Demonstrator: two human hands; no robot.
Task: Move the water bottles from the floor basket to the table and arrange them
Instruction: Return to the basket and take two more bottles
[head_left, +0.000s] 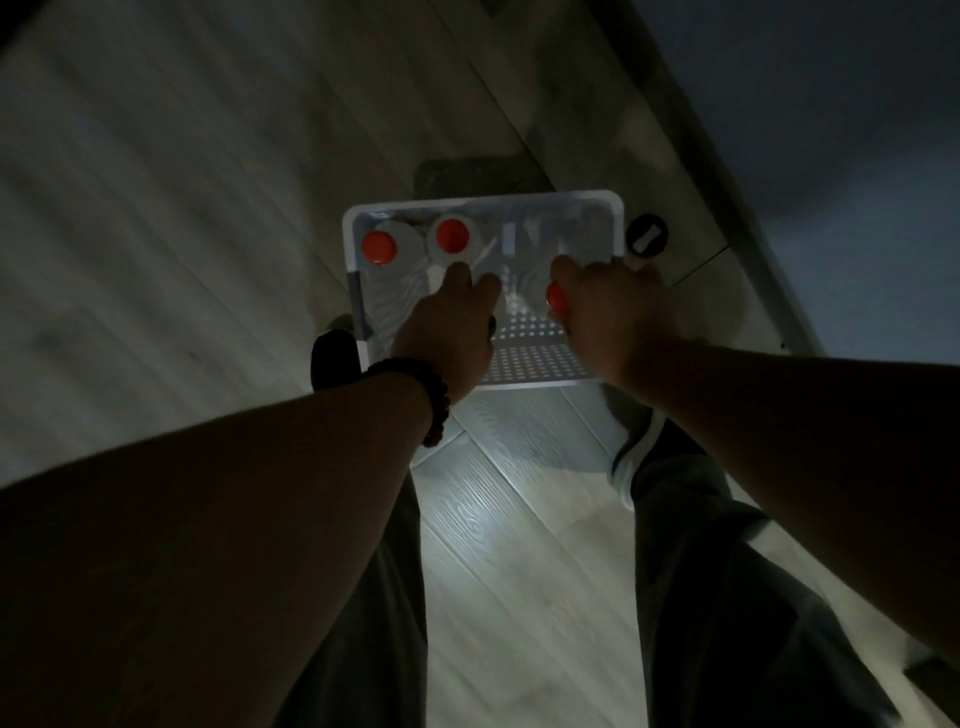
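Two red-capped water bottles (379, 248) stand upright in the far-left corner of the floor basket (483, 200). The left hand (447, 322) reaches inside, its grasp unclear. The right hand (608, 306) curls round a third bottle (556, 299) at its neck. If full, they are likely heavy, smooth and slippery, so a hold just under the cap seems best.

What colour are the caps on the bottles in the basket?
Red-orange; the caps show best in the head view.
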